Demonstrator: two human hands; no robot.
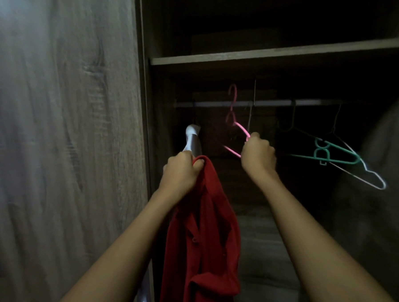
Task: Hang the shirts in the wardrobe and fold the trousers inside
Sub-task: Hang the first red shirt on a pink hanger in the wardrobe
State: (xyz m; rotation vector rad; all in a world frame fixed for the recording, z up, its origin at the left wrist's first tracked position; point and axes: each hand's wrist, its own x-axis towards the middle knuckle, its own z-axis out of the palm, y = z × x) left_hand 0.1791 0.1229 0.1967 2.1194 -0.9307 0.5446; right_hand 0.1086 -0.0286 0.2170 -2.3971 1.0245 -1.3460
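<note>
Shirt (202, 231) hangs from left fingers (190, 165); right fingers (260, 143) grip pink hanger (242, 129).

We have a single wide-angle view, worn on the head. It faces forward and slightly up into the open wardrobe (151, 130) from close by. The left hand (181, 172) and right hand (258, 154) sit near the middle of the frame. The rail (214, 104) runs just above both hands and the shelf (258, 54) lies higher still. The door (61, 135) fills everything left of the left hand, very near the lens.
</note>
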